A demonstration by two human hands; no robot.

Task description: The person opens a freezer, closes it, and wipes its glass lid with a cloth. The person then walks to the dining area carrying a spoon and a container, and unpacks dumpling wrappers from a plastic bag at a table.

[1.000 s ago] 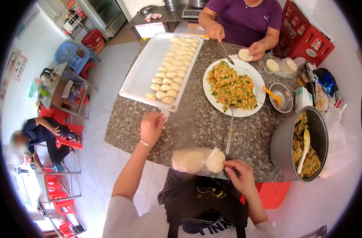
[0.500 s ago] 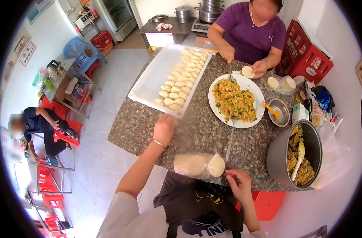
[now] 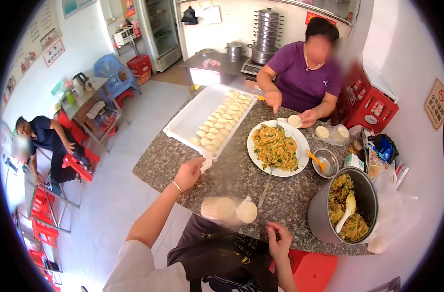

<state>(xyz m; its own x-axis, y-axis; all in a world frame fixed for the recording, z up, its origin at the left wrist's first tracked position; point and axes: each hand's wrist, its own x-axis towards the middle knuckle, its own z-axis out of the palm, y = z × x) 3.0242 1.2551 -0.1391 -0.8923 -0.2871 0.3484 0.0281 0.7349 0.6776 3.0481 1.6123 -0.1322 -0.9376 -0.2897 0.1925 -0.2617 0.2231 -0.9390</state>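
My left hand (image 3: 189, 174), with a bangle on the wrist, is closed on a crumpled white tissue (image 3: 206, 165) just below the near corner of the white tray (image 3: 183, 121). Rows of folded dumplings (image 3: 217, 124) lie along that tray's right side. At the table's near edge my right hand (image 3: 279, 239) hangs loosely open, its fingers slightly bent and nothing visible in them. Between my hands lies a clear bag of round dough wrappers (image 3: 227, 210). Beyond it, a spoon (image 3: 265, 192) leans from a white plate (image 3: 302, 146) of chopped filling (image 3: 275, 148).
Across the table a person in a purple shirt (image 3: 304, 73) holds a round wrapper (image 3: 294, 121). To the right stand a deep pot (image 3: 319, 214) of filling with a white spoon (image 3: 346, 214) and a metal bowl (image 3: 330, 168). Another person (image 3: 47, 136) sits at far left.
My left hand has shifted slightly down and left from the tray corner, and a white tissue now shows in its fingers. The view has tilted up. My right hand stays by the table edge.
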